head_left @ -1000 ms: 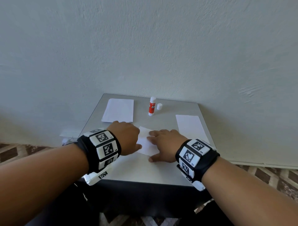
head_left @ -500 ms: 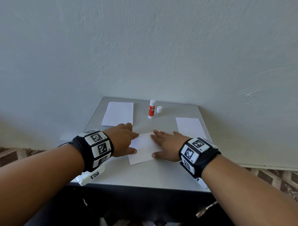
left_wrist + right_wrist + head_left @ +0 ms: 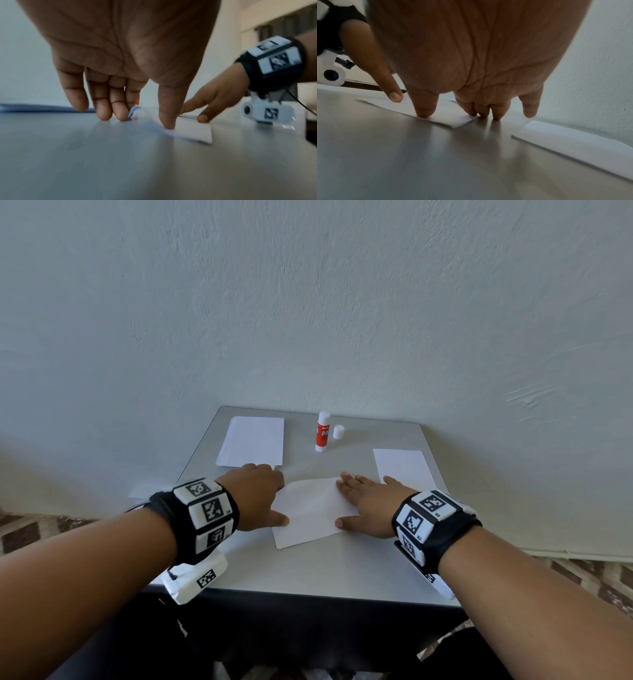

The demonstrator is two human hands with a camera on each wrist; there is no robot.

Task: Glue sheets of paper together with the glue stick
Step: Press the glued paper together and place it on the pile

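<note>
A white sheet of paper lies skewed on the grey table between my hands. My left hand rests flat at its left edge, thumb on the paper and fingertips on the table. My right hand presses flat on its right part, thumb and fingers spread on the sheet. At the back stands an open red and white glue stick, its white cap beside it.
A stack of white paper lies at the back left and another white sheet at the right, which also shows in the right wrist view. The wall rises right behind the table. The table's front edge is near my wrists.
Both hands have slid apart across the middle sheet, left hand to the left, right hand to the right, uncovering more of the paper. The view has risen slightly.
</note>
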